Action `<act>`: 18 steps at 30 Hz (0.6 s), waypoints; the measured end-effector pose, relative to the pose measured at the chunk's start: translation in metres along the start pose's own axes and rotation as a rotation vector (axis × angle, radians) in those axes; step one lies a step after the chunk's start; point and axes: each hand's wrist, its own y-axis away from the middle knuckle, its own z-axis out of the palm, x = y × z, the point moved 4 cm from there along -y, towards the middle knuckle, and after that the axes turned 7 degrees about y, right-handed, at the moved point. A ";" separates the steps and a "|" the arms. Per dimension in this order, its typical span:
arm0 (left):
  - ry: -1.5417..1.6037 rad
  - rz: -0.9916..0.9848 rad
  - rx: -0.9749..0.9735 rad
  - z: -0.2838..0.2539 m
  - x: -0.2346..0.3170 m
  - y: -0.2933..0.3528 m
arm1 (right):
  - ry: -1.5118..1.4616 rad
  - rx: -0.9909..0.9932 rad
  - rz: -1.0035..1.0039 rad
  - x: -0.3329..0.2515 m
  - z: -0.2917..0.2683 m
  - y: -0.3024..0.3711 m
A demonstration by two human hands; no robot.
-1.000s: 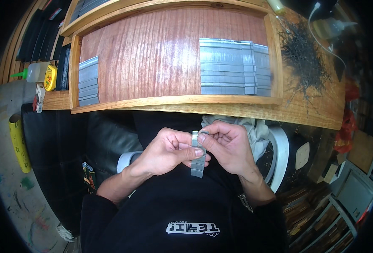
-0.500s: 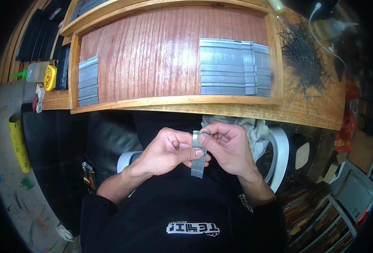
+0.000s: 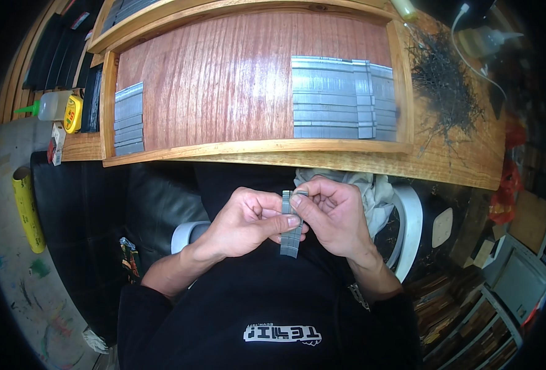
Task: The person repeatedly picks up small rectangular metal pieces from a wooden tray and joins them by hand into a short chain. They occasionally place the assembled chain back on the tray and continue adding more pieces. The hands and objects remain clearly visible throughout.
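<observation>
Between my hands, above my lap, is a narrow grey segmented strip (image 3: 290, 245) that hangs nearly upright, its lower end free. My left hand (image 3: 249, 223) is closed on it, thumb across the front and fingers behind. At the strip's upper part, my right hand (image 3: 329, 213) pinches with thumb and forefinger; what exactly its fingertips hold is too small to tell. Beyond my hands lies a shallow wooden tray (image 3: 254, 147). Grey strips (image 3: 328, 98) lie side by side at its right, and a smaller grey stack (image 3: 129, 117) sits at its left end.
A pile of thin dark strands (image 3: 445, 89) lies on the table right of the tray. On the left stand a green-tipped bottle (image 3: 54, 106) and a yellow container (image 3: 73, 113). A yellow roll (image 3: 28, 209) lies farther left. A white chair arm (image 3: 410, 228) curves beside my right arm.
The strip's lower end has tilted slightly. Both hands keep nearly the same place and grip.
</observation>
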 end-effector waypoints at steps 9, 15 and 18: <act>-0.001 0.002 0.012 0.002 0.001 0.000 | -0.033 -0.012 0.034 -0.003 0.001 0.001; -0.057 0.039 0.092 0.001 0.004 0.000 | -0.003 0.014 0.010 -0.022 -0.015 0.011; 0.010 0.158 0.173 0.000 0.008 -0.001 | 0.098 0.088 -0.083 -0.058 -0.043 0.026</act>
